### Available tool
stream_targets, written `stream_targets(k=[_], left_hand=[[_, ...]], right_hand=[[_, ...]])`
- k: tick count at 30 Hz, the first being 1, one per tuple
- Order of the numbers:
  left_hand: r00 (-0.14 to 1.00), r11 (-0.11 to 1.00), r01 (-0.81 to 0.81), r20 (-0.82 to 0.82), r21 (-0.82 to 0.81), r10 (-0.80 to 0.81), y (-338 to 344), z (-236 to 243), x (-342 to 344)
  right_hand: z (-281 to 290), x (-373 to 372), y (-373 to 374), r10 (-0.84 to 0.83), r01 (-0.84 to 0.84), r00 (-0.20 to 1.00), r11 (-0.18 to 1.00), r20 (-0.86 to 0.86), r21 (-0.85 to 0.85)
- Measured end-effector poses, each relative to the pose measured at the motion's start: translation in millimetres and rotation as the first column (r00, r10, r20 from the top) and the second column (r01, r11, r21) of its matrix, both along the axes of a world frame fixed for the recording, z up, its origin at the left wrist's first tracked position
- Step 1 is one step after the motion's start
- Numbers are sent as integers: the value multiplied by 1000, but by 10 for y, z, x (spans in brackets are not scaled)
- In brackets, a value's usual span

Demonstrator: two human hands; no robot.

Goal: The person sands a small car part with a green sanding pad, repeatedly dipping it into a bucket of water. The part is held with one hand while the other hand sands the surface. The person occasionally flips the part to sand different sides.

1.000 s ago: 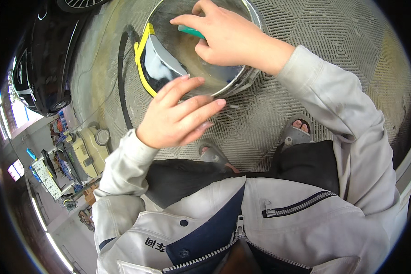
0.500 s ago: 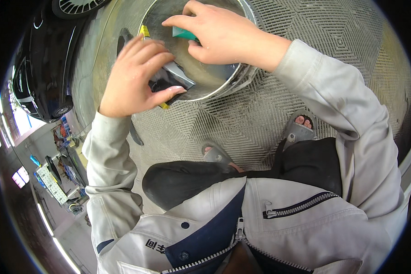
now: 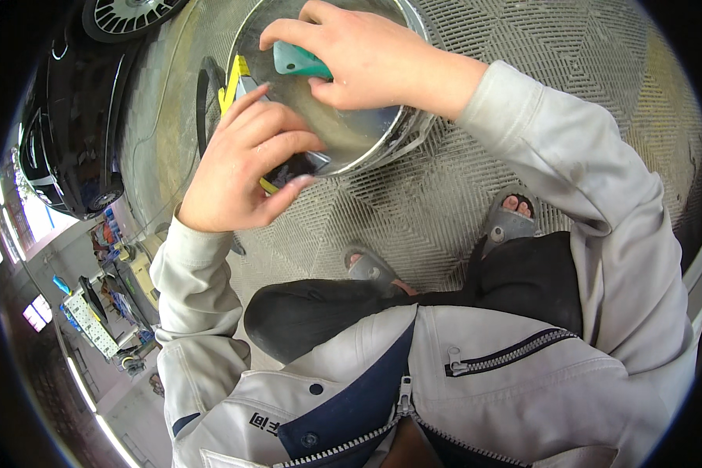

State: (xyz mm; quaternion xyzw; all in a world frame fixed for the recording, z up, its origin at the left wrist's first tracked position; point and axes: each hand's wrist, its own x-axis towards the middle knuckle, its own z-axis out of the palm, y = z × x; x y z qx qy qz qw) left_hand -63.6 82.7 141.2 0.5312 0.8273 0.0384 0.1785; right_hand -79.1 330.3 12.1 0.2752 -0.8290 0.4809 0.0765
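Observation:
A glossy black and grey piece with yellow tape-like edges [image 3: 300, 164] is in my left hand [image 3: 249, 160], tilted over the near left rim of a round bucket [image 3: 364, 161]. My left fingers curve over its top, the thumb along its near side; much of it is hidden by the hand. My right hand [image 3: 370, 61] reaches over the bucket from the right. Between its fingers and thumb is a teal block [image 3: 295, 61] with a small dark hole, partly covered by the hand. Murky brownish liquid [image 3: 335, 129] shows inside the bucket below both hands.
A ribbed grid floor [image 3: 460, 164] surrounds the bucket. My sandalled feet [image 3: 515, 214] are just behind it. A black car [image 3: 78, 109] stands at the far left, with a hose or cable [image 3: 164, 101] on the floor beside it. Cluttered shelving [image 3: 93, 320] is at the left.
My left hand has come nearer to me and turned the piece, showing more of its yellow edge. My right hand has shifted slightly left, and more of the teal block shows.

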Motion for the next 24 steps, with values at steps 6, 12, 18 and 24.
stream_targets(k=[6, 12, 18, 24], left_hand=[[960, 997, -5, -278, 81, 27, 26, -182, 103], [991, 995, -14, -131, 96, 26, 47, -240, 148], [981, 993, 23, -195, 113, -1, -26, -334, 327], [814, 837, -273, -349, 474, 463, -333, -709, 441]], right_hand=[[-38, -33, -63, -22, 22, 998, 1000, -51, 1], [-244, 20, -230, -69, 74, 996, 991, -54, 113], [-241, -52, -231, -33, 42, 988, 997, -148, 58], [127, -24, 84, -130, -6, 959, 879, -252, -477]])
